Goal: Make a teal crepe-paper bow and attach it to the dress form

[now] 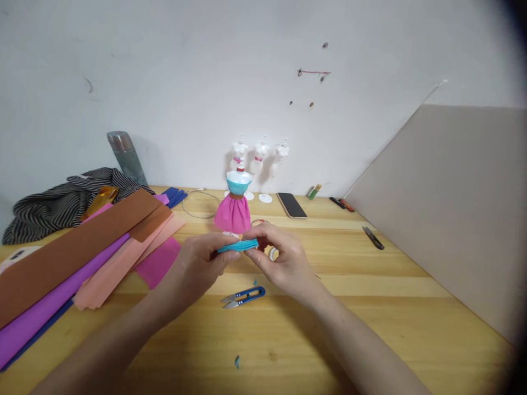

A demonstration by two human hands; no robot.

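“Wooden table (pixel 395 318), one. Counted, large to small?”

“Left hand (pixel 201 255) and right hand (pixel 284 260), in narrow pinches; one pink-skirted dress form (pixel 234 211), just beyond; three white forms (pixel 261 152), farther back; one phone (pixel 292 205); one pair of blue snips (pixel 247 299); one folded turquoise strip (pixel 237 246), held between both hands over mid-table; two turquoise scraps (pixel 236 361).”

“Hidden or cut off?”

“Long brown strip (pixel 78 249), cut off at left; leftmost white form, partly blocked.”

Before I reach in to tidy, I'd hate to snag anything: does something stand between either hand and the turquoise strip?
Nothing visible does: the left hand and right hand both pinch the turquoise strip directly. The blue snips lie nearer the camera, apart from both hands.
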